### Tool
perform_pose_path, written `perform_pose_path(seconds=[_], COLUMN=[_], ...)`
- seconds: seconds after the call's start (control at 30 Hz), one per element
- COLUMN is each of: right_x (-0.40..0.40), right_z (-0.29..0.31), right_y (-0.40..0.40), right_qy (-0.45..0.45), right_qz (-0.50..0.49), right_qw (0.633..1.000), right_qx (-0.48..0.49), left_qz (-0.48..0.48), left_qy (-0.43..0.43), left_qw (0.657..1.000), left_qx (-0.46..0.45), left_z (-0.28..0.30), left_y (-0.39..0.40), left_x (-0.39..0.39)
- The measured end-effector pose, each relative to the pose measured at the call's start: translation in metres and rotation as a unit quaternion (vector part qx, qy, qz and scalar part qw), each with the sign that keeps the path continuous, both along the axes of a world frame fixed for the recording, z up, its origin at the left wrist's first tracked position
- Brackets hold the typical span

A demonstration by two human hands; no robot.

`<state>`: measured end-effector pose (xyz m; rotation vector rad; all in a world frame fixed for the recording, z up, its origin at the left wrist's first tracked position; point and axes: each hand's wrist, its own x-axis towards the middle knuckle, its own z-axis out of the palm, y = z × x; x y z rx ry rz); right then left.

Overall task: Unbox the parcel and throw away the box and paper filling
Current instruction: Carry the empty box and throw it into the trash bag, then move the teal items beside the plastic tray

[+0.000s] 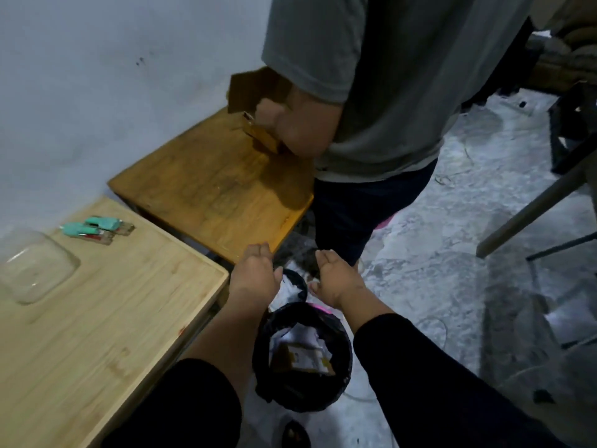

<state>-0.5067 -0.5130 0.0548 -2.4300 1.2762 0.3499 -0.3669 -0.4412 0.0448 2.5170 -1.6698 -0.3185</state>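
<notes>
A bin lined with a black bag (339,379) stands on the floor below me. Inside it lie a brown cardboard box (300,358) and white paper filling (303,336). My left hand (256,274) and my right hand (336,279) hover just beyond the bin's far rim, fingers straight and relaxed, holding nothing. A second person in a grey shirt (387,76) stands ahead and holds another brown cardboard box (255,105) over the darker wooden table (213,189).
A light wooden table (97,318) at the left carries a clear plastic container (35,265) and teal-capped small items (97,228). A wall runs behind the tables. Slanted wooden legs (529,211) and dark furniture stand at the right on the pale floor (452,286).
</notes>
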Motion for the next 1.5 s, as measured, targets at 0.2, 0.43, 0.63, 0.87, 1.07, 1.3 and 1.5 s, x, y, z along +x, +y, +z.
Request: perform_pose_path(seconds=[0.2, 0.43, 0.63, 0.87, 1.07, 1.3, 1.5], right_x=[0.071, 0.162, 0.242, 0.322, 0.367, 0.422, 0.441], right_z=[0.065, 0.119, 0.136, 0.114, 0.054, -0.027, -0.078], right_y=[-0.003, 0.026, 0.067, 0.101, 0.104, 0.078, 0.061], right_qy=[-0.040, -0.089, -0.125, -0.132, -0.085, -0.079, -0.100], right_qz=[0.067, 0.148, 0.204, 0.234, 0.258, 0.221, 0.189], right_qw=[0.996, 0.982, 0.969, 0.963, 0.962, 0.972, 0.977], right_qx=[-0.045, -0.080, -0.068, -0.036, -0.014, 0.014, 0.025], left_qz=[0.120, 0.230, 0.307, 0.370, 0.417, 0.487, 0.478], left_qy=[-0.036, -0.069, -0.045, -0.029, 0.039, 0.136, 0.195], left_qw=[0.991, 0.967, 0.944, 0.921, 0.904, 0.851, 0.838], left_qx=[-0.052, -0.088, -0.113, -0.116, -0.084, -0.140, -0.176], left_z=[0.066, 0.113, 0.128, 0.108, 0.036, -0.040, -0.077], left_y=[0.012, 0.069, 0.135, 0.186, 0.205, 0.204, 0.200], left_x=[0.051, 0.132, 0.202, 0.270, 0.302, 0.336, 0.339])
